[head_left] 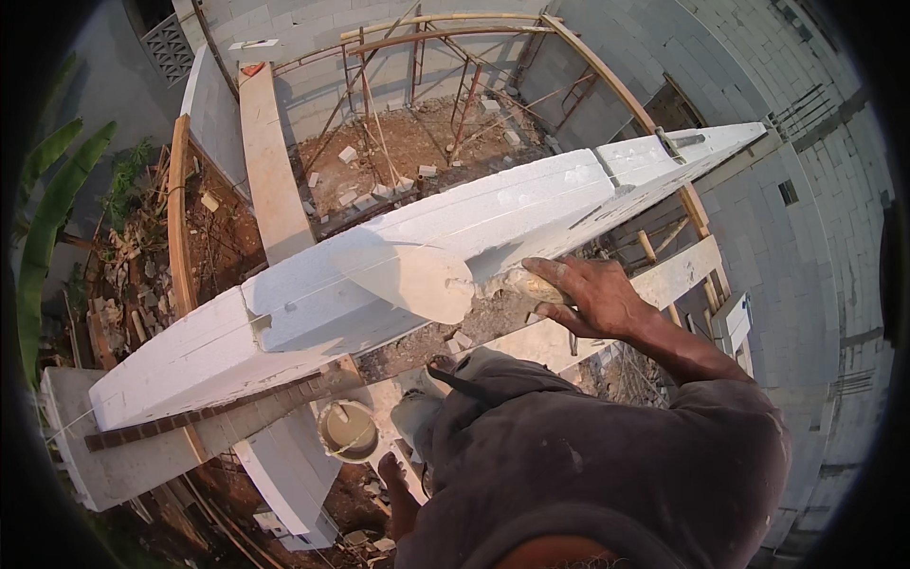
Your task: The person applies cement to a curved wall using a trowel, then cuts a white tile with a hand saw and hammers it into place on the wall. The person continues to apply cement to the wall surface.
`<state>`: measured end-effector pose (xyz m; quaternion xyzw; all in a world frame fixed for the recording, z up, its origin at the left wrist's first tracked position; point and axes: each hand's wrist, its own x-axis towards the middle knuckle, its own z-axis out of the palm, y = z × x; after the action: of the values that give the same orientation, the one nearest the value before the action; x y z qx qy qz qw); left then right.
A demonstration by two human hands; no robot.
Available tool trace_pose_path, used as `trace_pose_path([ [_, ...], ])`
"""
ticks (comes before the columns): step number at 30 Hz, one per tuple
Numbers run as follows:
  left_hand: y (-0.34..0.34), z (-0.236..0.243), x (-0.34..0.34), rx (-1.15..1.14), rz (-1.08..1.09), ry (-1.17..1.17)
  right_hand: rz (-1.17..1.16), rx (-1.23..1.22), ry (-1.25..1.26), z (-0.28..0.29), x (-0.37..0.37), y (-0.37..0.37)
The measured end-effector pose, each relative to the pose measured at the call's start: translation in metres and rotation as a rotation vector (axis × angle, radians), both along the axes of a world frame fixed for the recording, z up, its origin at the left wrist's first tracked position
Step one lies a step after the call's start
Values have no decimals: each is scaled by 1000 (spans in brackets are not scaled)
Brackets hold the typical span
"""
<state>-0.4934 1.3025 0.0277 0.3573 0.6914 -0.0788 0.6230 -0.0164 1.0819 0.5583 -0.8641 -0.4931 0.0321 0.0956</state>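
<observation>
My right hand (597, 294) is closed around the mortar-smeared handle of a trowel (412, 278). The trowel's broad, pale, rounded blade points left, over the near side of a long white block wall (427, 213). A thin string runs along the top of the wall, and a grey shadow falls on its middle block. Low at my left side hangs my left hand (391, 468), small in view and near a round bucket (348, 430) of greyish mix. Whether its fingers hold anything cannot be made out.
Narrow planks (654, 275) and a concrete ledge (123, 455) run below the wall. Beyond it, poles and curved timber (445, 33) surround a pit of red soil (408, 142) with broken blocks. Another plank (270, 161) reaches away at left. A grey block wall (796, 256) rises at right.
</observation>
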Motion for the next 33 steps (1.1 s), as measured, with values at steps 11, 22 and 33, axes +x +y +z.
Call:
trace_pose_path([
  [11,109,-22,124,83,-363,-179,-771,-187,-161,19,1,-52],
  [22,162,-3,142,127,-413,-284,-802,-182,-246,25,54,-139],
  [33,131,1,95,-10,-488,-165,-777,-308,-281,13,27,-108],
])
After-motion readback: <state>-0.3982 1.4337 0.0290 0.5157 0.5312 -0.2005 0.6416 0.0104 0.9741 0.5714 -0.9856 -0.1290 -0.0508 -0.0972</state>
